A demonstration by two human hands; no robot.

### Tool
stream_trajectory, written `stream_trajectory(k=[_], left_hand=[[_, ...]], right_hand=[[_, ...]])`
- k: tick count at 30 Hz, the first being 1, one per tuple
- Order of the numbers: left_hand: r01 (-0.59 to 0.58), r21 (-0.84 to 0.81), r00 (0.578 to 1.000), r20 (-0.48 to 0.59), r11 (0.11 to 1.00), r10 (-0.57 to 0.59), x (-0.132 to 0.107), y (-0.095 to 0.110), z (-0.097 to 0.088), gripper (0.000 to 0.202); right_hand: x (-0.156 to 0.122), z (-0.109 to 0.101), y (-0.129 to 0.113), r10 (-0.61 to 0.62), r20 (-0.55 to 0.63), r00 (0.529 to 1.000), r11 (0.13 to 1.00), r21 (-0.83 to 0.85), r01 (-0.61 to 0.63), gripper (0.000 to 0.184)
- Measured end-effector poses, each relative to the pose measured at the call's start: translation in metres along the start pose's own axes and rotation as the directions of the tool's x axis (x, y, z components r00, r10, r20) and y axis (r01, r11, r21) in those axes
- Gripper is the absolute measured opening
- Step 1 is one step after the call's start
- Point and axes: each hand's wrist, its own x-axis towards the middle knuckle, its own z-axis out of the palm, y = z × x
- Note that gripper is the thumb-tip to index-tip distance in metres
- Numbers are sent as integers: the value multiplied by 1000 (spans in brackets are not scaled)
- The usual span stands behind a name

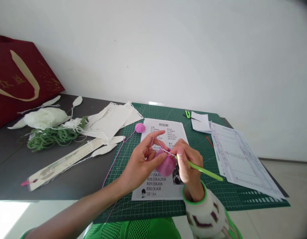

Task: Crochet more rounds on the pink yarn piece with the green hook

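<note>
Between my two hands is a rounded pink crochet piece (165,166), held above a printed pattern sheet (155,196). My left hand (146,154) pinches its upper edge between thumb and fingers, index finger raised with pink yarn over it. In my right hand (189,159) is a crochet hook (205,171) with a lime-green handle; its thin metal tip meets the top of the piece. Pink yarn (113,162) runs along the left side of the mat. A small pink yarn ball (140,127) sits at the sheet's upper left corner.
A green cutting mat (153,111) lies under the work. Leftward are white yarn (46,117), green yarn (52,137), a ruler (66,162), loose papers (113,118) and a red bag (21,73). Rightward are a green snipper (187,114), white slips (200,122) and chart sheets (243,159).
</note>
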Motion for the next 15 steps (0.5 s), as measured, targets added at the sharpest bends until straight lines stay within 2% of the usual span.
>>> stream_trajectory(k=[3, 8, 15], left_hand=[[-40, -51, 998, -58, 998, 37, -2, 6, 2, 41], [-10, -168, 996, -91, 986, -5, -3, 14, 6, 28], [72, -212, 997, -15, 975, -77, -14, 13, 16, 26]], right_hand=[[0, 0, 5, 26, 16, 1000, 999, 29, -27, 27], [6, -2, 8, 13, -34, 999, 1000, 15, -12, 30], [9, -12, 2, -44, -64, 997, 993, -109, 37, 30]])
